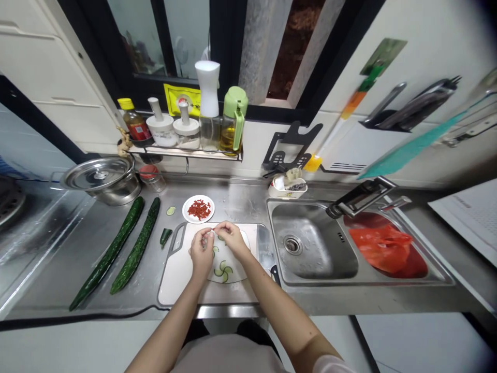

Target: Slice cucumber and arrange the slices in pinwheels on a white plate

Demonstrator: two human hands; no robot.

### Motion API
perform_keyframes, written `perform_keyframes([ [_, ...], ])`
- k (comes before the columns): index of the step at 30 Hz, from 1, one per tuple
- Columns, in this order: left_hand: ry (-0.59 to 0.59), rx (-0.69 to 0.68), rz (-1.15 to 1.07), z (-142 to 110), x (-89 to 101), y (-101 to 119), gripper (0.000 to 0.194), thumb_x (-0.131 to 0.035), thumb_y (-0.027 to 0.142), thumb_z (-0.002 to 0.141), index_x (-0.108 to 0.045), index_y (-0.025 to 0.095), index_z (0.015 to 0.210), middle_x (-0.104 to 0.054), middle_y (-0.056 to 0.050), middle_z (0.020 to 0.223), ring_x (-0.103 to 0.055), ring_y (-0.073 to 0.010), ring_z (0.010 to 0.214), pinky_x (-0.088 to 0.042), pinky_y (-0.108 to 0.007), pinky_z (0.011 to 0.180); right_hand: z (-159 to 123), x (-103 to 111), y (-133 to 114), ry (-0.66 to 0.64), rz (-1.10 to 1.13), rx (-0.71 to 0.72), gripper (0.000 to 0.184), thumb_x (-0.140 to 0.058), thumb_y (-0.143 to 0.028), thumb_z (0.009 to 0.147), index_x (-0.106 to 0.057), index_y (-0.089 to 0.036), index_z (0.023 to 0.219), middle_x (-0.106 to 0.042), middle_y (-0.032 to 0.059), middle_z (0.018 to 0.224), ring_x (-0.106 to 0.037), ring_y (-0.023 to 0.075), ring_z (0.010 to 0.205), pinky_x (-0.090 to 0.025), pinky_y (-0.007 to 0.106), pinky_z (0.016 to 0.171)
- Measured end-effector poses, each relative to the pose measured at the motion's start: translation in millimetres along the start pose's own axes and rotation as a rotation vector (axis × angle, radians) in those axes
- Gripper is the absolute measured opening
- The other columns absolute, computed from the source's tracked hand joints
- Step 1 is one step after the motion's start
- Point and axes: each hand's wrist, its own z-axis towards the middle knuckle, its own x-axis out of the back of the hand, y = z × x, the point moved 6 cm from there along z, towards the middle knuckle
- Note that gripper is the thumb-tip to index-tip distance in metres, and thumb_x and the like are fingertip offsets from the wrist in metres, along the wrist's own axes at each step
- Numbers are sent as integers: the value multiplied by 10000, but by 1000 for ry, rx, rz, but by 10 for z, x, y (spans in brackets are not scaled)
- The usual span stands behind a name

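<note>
My left hand [202, 248] and my right hand [233, 240] meet over a white plate [236, 270], fingertips pinched close together. A tiny red piece, like those in the small dish, shows between the fingertips. Whether the left fingers also grip it is hard to see. Curved cucumber slices [223, 272] form a pinwheel on the near part of the plate; other slices are partly hidden under my hands. The plate rests on a pale cutting board [174, 280] with grey edges. Just behind it stands a small white dish [187, 215] of red pieces [199, 209], resembling goji berries.
Two whole cucumbers [135, 247], a cut cucumber end [165, 237] and a loose slice [171, 210] lie left of the board. A black knife handle [275, 275] shows at right, beside the sink [314, 243]. A lidded pot [112, 181] stands back left.
</note>
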Motion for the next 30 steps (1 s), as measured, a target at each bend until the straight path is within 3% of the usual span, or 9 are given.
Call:
perform_keyframes([
  [9, -97, -17, -4, -83, -130, 66, 267, -507, 433, 844, -649, 207, 870, -658, -26, 858, -567, -145, 759, -467, -278, 748, -234, 261, -26, 24, -94, 66, 124, -639, -327, 734, -649, -205, 754, -660, 11, 777, -557, 140, 715, -449, 259, 688],
  [17, -141, -15, 13, -165, -216, 77, 285, -511, 447, 842, -660, 204, 858, -643, -14, 798, -537, -126, 661, -463, -268, 699, -365, 423, -251, 74, -376, 293, 99, -626, -294, 782, -638, -206, 740, -638, 21, 815, -562, 162, 831, -427, 284, 767],
  [25, -205, -13, 25, -256, -311, 105, 279, -507, 439, 842, -666, 214, 883, -664, -18, 848, -518, -134, 666, -449, -287, 728, -432, 479, -242, 68, -450, 300, 87, -618, -257, 801, -635, -210, 730, -631, 24, 858, -569, 169, 892, -414, 300, 828],
  [30, -242, -9, 159, -264, -321, 108, 254, -519, 426, 851, -670, 250, 957, -680, -9, 905, -544, -147, 716, -414, -317, 779, -431, 688, -179, 95, -527, 265, 108, -597, -240, 816, -644, -209, 723, -646, 27, 848, -574, 173, 892, -393, 321, 881],
])
